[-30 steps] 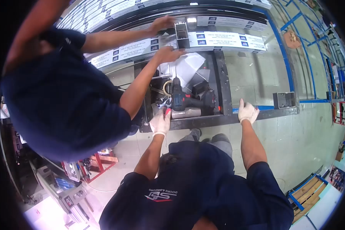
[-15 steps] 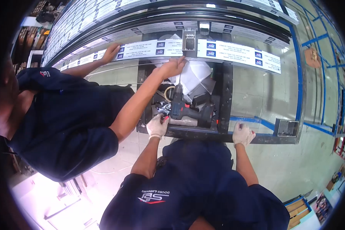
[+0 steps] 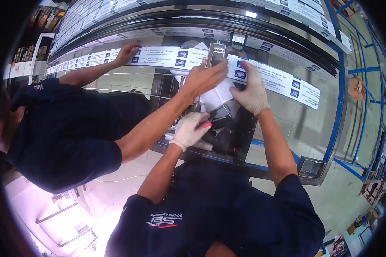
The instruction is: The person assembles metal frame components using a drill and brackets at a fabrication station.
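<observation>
My right hand, in a whitish glove, reaches to a white-labelled profile. Its fingers lie over the profile's face, and its thumb is spread apart below the lower edge. My left hand, also gloved and with a red fingertip showing, hovers over an open tool bay with its thumb and fingers apart. It covers most of the power drill that lies there. Between two labelled profile lengths stands a metal box-section piece. A co-worker's bare hand holds around that joint, partly hiding it.
At left, the co-worker's other hand rests on the long labelled profile. White sheets lie in the bay. More wrapped profiles are stacked beyond. A blue-edged frame borders the right, with a square tube end at its corner.
My right hand has risen from the frame's near edge to the profile. My left hand has moved up and right over the drill. The co-worker's nearer hand has shifted to the joint.
</observation>
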A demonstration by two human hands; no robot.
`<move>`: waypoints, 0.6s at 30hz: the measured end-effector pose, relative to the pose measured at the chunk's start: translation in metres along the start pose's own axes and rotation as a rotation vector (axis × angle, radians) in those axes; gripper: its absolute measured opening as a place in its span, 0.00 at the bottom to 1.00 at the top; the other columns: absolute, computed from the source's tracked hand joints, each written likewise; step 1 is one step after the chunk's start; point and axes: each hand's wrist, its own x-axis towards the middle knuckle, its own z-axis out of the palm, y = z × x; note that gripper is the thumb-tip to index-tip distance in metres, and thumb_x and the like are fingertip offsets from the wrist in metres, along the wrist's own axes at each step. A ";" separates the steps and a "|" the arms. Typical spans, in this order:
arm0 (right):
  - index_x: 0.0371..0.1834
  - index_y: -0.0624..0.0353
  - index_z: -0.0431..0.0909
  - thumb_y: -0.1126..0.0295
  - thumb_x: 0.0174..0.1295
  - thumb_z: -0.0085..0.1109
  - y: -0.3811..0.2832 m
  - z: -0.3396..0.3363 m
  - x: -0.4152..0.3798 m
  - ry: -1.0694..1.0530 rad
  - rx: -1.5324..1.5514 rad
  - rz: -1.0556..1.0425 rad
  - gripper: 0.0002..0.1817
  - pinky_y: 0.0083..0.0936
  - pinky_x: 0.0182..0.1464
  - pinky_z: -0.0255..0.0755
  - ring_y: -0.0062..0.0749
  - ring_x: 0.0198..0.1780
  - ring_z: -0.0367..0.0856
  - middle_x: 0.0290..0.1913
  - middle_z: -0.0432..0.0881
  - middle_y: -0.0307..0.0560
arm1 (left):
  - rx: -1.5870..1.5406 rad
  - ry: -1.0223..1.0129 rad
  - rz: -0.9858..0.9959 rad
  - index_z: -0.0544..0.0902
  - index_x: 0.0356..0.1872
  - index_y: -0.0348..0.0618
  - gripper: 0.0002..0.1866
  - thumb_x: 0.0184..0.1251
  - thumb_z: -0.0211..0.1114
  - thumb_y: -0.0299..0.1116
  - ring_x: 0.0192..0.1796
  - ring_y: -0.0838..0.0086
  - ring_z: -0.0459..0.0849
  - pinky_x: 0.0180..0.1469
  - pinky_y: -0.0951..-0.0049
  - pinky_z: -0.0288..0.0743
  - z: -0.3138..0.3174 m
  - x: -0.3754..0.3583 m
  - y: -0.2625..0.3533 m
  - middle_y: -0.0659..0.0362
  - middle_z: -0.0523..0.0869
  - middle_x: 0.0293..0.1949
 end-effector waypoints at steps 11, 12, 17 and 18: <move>0.92 0.66 0.57 0.49 0.47 0.86 0.044 0.056 0.078 -0.209 -0.032 -0.074 0.69 0.50 0.90 0.58 0.67 0.86 0.68 0.84 0.72 0.72 | 1.758 0.233 1.097 0.80 0.73 0.37 0.24 0.83 0.73 0.32 0.70 0.72 0.84 0.71 0.66 0.86 -0.107 0.111 0.073 0.56 0.83 0.68; 0.91 0.65 0.61 0.49 0.50 0.84 0.041 0.054 0.079 -0.246 -0.126 -0.057 0.65 0.50 0.90 0.58 0.67 0.86 0.68 0.84 0.73 0.69 | 1.833 0.219 1.264 0.79 0.73 0.37 0.25 0.83 0.74 0.33 0.69 0.71 0.84 0.71 0.65 0.86 -0.090 0.096 0.046 0.56 0.82 0.68; 0.86 0.55 0.73 0.58 0.61 0.78 0.048 0.056 0.076 -0.227 -0.237 -0.138 0.47 0.49 0.89 0.60 0.60 0.85 0.71 0.82 0.78 0.59 | 1.675 -0.188 1.743 0.77 0.75 0.38 0.23 0.89 0.65 0.38 0.67 0.67 0.84 0.72 0.58 0.87 -0.065 0.069 -0.010 0.56 0.78 0.69; 0.84 0.55 0.74 0.58 0.61 0.78 0.060 0.055 0.077 -0.216 -0.158 -0.144 0.45 0.50 0.90 0.59 0.61 0.85 0.71 0.82 0.78 0.60 | 1.640 -0.237 1.732 0.76 0.75 0.38 0.23 0.89 0.64 0.38 0.67 0.67 0.84 0.72 0.56 0.87 -0.052 0.062 -0.026 0.56 0.78 0.69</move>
